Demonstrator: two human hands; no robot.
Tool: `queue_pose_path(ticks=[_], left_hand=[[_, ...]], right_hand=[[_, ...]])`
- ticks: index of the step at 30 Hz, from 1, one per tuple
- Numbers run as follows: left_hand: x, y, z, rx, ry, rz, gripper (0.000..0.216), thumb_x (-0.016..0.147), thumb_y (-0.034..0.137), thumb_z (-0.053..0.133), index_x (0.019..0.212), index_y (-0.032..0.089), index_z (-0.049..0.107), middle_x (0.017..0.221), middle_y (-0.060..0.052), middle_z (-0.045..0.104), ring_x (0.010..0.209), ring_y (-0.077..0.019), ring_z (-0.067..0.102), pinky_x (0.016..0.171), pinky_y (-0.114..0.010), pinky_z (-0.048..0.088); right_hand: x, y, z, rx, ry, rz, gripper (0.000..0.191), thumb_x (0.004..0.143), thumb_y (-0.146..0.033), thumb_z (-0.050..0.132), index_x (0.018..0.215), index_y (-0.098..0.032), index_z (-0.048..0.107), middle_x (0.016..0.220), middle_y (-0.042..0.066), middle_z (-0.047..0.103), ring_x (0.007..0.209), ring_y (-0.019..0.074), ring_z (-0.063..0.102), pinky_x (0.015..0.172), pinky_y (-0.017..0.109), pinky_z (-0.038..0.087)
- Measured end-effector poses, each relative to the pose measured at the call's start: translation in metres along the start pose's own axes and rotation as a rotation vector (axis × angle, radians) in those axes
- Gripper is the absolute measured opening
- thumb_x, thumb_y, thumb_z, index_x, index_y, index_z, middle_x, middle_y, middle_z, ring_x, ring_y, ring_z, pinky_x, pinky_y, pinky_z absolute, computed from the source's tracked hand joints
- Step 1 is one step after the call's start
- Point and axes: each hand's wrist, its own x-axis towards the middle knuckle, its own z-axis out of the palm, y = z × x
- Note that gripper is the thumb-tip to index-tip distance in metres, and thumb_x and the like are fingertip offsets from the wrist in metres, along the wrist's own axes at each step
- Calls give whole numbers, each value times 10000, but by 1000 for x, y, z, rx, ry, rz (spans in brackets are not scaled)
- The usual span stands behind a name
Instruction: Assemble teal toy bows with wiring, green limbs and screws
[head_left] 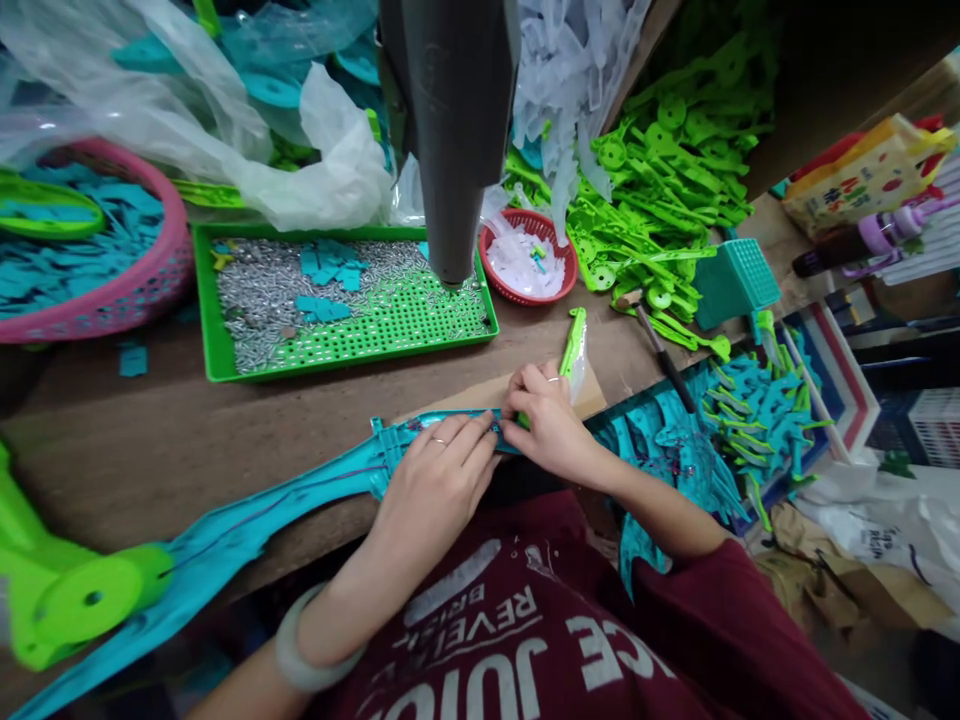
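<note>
A long teal plastic shell (300, 490), shaped like a toy sword, lies open side up along the front of the bench, a thin dark wire running inside it. My left hand (442, 460) rests over its narrow right part, fingers bent and gripping it. At the shell's right end my right hand (551, 415) is closed, thumb and fingers pinched together; what sits between the fingertips is hidden. Just beyond that hand lies a bright green plastic piece (574, 342) beside a clear bag. A large green plastic piece with a round disc (94, 598) is at the shell's left end.
Behind the hands stands a green tray (352, 350) of screws, under a dark machine column (457, 130). A red basket (529, 292) holds small white parts; a pink basket (169, 235) holds teal pieces. Green parts (660, 190) are heaped at right, near a dark-handled tool (667, 365).
</note>
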Motion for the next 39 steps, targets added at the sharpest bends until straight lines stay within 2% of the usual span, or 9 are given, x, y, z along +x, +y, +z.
queue_pose_path(ticks=[9,15,20,24,27,30,33,39], left_hand=[[3,-9,5,-76,-124,-22,207,1003,187,486,1130,127,638,1049,-122,673,958,-285,586,811,-423,524],[13,-25,4,-306,-175,-55,130,976,262,591,1036,151,621,1045,-89,637,963,-259,542,816,-391,508],[17,-34,6,-352,-224,-41,158,965,317,621,1008,165,631,1020,-71,622,928,-241,532,792,-369,493],[17,-38,7,-378,-247,-61,178,968,356,614,1010,187,647,1004,-64,611,927,-237,536,790,-367,485],[17,-40,7,-391,-278,-83,186,956,362,625,1030,195,658,986,-63,600,929,-244,538,779,-370,481],[18,-40,8,-379,-304,-94,176,942,347,642,1034,198,658,989,-65,590,948,-252,536,782,-373,479],[20,-42,8,-389,-312,-109,144,932,318,645,1019,204,658,980,-61,584,939,-250,533,796,-377,479],[26,-40,3,-371,-387,-131,125,912,275,654,1008,196,640,1001,-62,546,932,-251,545,776,-371,484]], right_hand=[[-1,4,1,-2,-1,-23,111,911,-173,611,816,-177,668,1067,79,582,1061,259,433,870,404,343],[-14,10,16,-45,153,-140,152,971,-188,550,907,-176,688,1061,95,617,1031,249,443,902,407,375],[-20,15,24,-157,247,-252,223,1012,-207,491,944,-165,700,1038,98,650,1012,244,439,918,413,342],[-25,18,24,-156,218,-303,261,1025,-190,452,984,-181,709,1009,88,676,1002,238,444,917,406,329],[-31,18,21,-128,194,-310,254,1008,-172,460,1082,-173,703,1085,105,670,1039,247,453,943,413,346],[-39,11,21,-95,212,-270,266,996,-199,480,1158,-147,683,1177,133,640,1118,270,444,1012,442,336],[-44,0,23,-47,200,-162,262,984,-220,492,1158,-147,673,1245,143,607,1170,282,436,1034,453,318],[-43,-15,35,-34,242,27,273,948,-152,487,1157,-182,660,1302,141,575,1212,291,421,1056,484,290]])
